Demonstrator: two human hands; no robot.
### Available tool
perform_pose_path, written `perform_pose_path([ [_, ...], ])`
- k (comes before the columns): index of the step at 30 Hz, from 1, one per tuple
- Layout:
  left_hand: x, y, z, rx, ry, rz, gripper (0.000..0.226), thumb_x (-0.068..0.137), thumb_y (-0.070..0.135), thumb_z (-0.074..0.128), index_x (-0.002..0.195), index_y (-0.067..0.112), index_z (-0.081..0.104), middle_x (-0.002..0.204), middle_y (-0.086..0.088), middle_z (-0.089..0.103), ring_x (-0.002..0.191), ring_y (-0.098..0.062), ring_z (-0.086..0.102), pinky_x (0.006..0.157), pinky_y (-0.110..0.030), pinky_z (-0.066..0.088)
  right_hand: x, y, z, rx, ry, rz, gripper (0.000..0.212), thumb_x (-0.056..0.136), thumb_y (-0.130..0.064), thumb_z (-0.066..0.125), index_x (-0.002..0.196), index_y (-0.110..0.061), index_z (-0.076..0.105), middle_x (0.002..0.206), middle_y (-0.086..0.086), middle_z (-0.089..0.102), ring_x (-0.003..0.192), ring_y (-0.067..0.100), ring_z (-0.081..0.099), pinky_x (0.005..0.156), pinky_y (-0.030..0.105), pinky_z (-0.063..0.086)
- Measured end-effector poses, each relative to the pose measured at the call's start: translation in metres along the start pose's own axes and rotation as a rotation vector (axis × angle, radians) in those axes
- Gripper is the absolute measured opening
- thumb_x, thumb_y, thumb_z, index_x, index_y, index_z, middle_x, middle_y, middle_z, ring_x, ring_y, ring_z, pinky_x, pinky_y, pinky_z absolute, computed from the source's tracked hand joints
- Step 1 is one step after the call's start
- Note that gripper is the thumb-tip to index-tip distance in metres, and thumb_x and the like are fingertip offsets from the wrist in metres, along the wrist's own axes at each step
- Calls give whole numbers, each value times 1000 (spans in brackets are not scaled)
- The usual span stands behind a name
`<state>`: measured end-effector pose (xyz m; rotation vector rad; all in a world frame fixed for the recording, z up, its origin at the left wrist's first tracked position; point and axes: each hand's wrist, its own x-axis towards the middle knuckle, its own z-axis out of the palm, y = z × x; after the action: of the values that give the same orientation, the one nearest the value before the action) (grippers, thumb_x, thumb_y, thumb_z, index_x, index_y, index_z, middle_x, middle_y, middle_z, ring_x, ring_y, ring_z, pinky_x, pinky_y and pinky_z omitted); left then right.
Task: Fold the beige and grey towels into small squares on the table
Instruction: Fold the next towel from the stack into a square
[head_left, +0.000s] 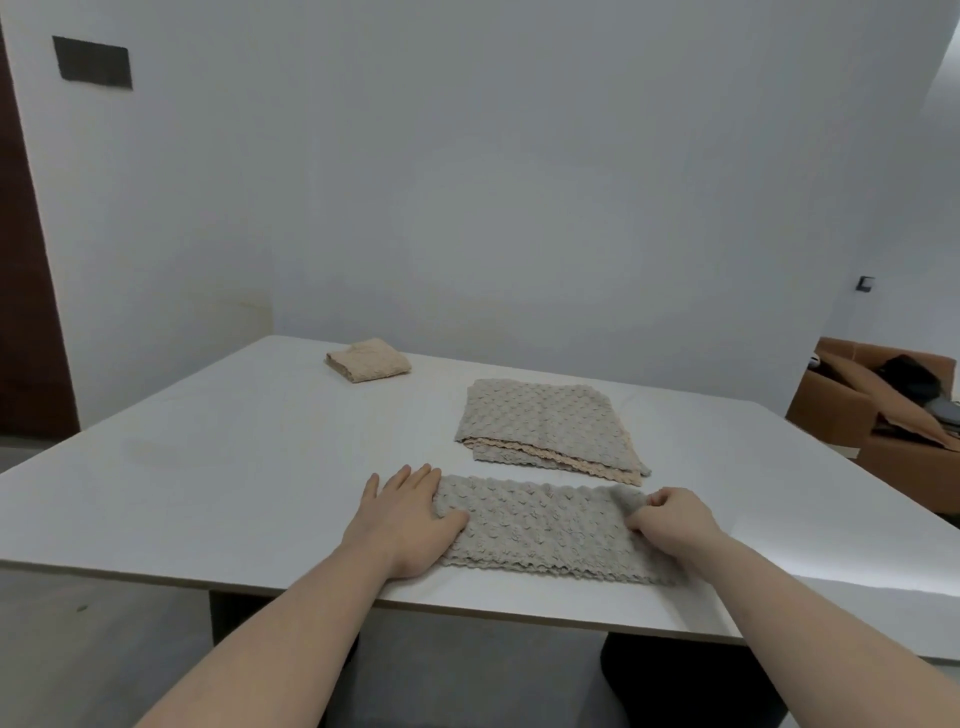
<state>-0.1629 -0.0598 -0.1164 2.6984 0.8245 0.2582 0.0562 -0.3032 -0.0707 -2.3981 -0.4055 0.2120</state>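
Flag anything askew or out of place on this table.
Only the spread grey-and-beige textured towel mid-table looks untidy: its layers are misaligned, so a beige scalloped edge sticks out along the near side. Nothing looks spilled or damaged.

At the upper left of my view I saw a dark rectangular panel (92, 63) on the white wall (519, 182), with a dark brown door (23, 291) along the left edge. At the right edge sat a brown cardboard box (852, 415), flaps open, holding dark items I couldn't identify. Above it, a small black fixture (865, 283) clung to the wall.
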Motion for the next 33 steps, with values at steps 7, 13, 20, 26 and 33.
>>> perform_pose_path([
  [7,-2,0,-1,-112,63,5,82,95,65,35,164,26,16,170,7,19,157,-14,11,128,-46,0,-5,-26,-21,145,7,-15,13,77,-14,78,82,-14,66,80,6,70,71,23,63,57,29,47],
  [13,-5,-7,-2,-334,179,34,70,94,58,45,159,34,31,165,10,33,152,-14,27,127,-41,17,-16,-65,-36,227,-65,-51,25,78,-23,79,95,-7,70,83,9,70,67,25,62,54,30,49],
  [20,-8,-11,-5,-624,259,3,36,93,45,60,129,42,60,142,18,55,136,-7,45,109,-34,38,-41,-116,-27,419,-184,-150,14,86,-14,72,90,-11,59,73,8,59,50,15,60,46,19,50],
  [26,-5,-13,-4,-724,309,6,11,90,42,65,98,39,71,121,25,62,127,-4,49,108,-34,38,-56,-142,4,485,-272,-189,11,86,-8,71,87,-6,60,73,13,64,57,22,68,57,28,59],
  [33,-2,-12,-7,-767,319,21,46,72,68,53,85,34,80,107,20,70,110,-3,61,103,-41,48,-69,-143,40,493,-400,-173,22,87,-11,74,103,3,67,99,16,70,76,28,77,66,35,64],
])
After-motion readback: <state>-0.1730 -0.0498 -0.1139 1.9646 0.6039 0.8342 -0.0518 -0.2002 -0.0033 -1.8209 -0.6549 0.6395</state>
